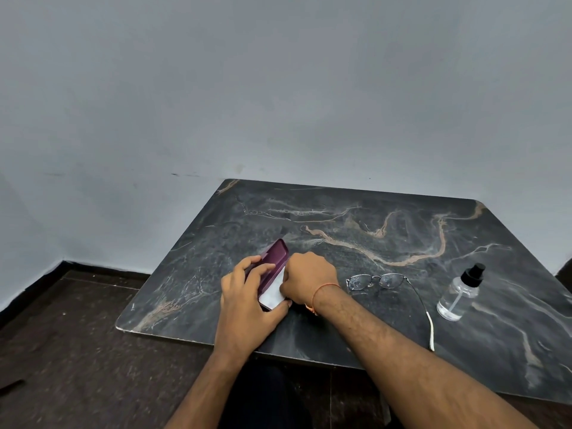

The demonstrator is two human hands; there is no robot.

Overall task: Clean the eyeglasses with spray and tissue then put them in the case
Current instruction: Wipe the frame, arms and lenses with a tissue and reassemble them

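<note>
Near the bench's (356, 218) left front edge, the left hand (247, 301) grips the open case (274, 270), while the right hand (306, 278) pinches white tissue (274, 292) inside it. The glasses (376, 280) lie just right of that hand, and the spray (461, 294) stands toward the right edge.

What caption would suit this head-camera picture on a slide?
Left hand holds the open maroon case while the right hand reaches inside; eyeglasses and spray bottle wait on the table.

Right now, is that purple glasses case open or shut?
Open. The maroon eyeglass case has its lid raised, showing a white interior where the right hand reaches in; the left hand holds the lid.
</note>
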